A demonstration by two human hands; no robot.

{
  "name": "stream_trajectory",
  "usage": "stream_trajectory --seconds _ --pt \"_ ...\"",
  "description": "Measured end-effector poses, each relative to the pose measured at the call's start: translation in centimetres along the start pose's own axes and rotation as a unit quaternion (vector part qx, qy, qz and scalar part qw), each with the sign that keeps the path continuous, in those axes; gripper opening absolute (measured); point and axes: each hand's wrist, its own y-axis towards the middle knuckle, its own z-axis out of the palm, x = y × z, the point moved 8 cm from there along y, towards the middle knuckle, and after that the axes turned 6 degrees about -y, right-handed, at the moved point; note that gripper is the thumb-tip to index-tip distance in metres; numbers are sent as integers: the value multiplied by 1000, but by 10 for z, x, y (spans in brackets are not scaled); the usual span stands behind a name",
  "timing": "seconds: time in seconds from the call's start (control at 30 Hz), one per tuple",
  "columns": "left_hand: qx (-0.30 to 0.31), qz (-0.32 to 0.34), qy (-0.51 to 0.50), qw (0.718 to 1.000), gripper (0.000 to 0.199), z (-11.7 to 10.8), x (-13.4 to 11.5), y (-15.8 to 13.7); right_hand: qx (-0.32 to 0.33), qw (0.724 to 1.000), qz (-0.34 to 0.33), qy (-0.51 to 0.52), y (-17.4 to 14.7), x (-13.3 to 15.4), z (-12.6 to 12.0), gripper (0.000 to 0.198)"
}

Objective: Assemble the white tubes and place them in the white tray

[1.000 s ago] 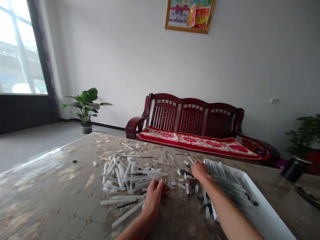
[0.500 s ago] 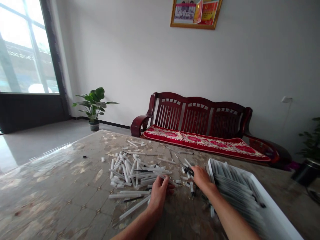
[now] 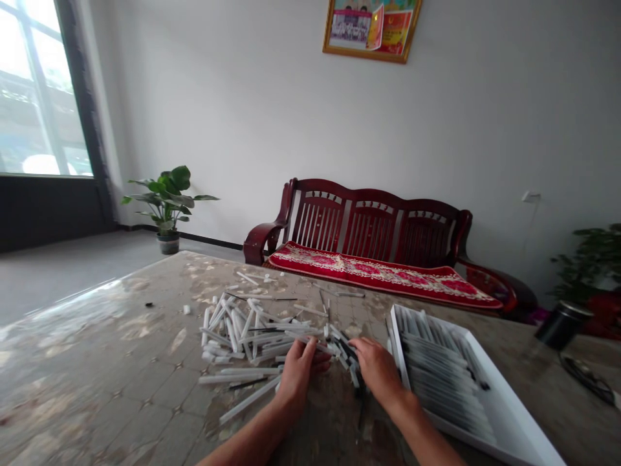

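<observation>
My left hand (image 3: pixel 297 367) is at the right edge of a loose pile of white, translucent pen tubes (image 3: pixel 242 327). Its thumb and fingers are closed around a slim white tube (image 3: pixel 319 347). Thin black rods (image 3: pixel 269 330) lie among the tubes. Just to the right, my right hand (image 3: pixel 377 366) is low over the table with its fingers curled beside a cluster of small black and white pieces (image 3: pixel 345 355). The fingertips are partly hidden, so what they grip is unclear. A white tray (image 3: pixel 514 414) with rows of pens (image 3: pixel 441 369) lies right of that hand.
The patterned table (image 3: pixel 160 362) carries scattered small pieces, including a black one (image 3: pixel 149 304). At the right stand a black canister (image 3: pixel 563 325) and a coiled cable (image 3: pixel 589 382). Behind are a wooden bench (image 3: pixel 373 217) and a potted plant (image 3: pixel 168 207).
My right hand has drawn nearer to my left and down from the dark piece it was at, over the small pieces. The left hand stays by the pile. The view has turned slightly right.
</observation>
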Motion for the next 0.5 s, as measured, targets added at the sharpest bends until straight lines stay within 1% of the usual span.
stream_trajectory --seconds 0.07,0.17,0.2,0.27,0.37,0.5 --pt "-6 -21 -36 999 24 2 2 -3 -54 996 14 67 -6 -3 -4 37" --pt "-30 -42 -74 996 15 2 2 -5 -122 978 45 165 -18 -4 -7 35" --pt "-38 -44 -83 995 14 2 2 -6 -129 973 45 186 -21 -2 -6 36" --pt "-44 -41 -97 993 14 2 -1 -6 -122 970 29 209 -26 6 -5 37" --pt "-44 -36 -110 992 14 2 -5 -8 -106 971 8 214 -29 14 -5 38" --pt "-43 -39 -116 992 15 2 -5 -10 -108 971 4 213 -31 14 -7 39"
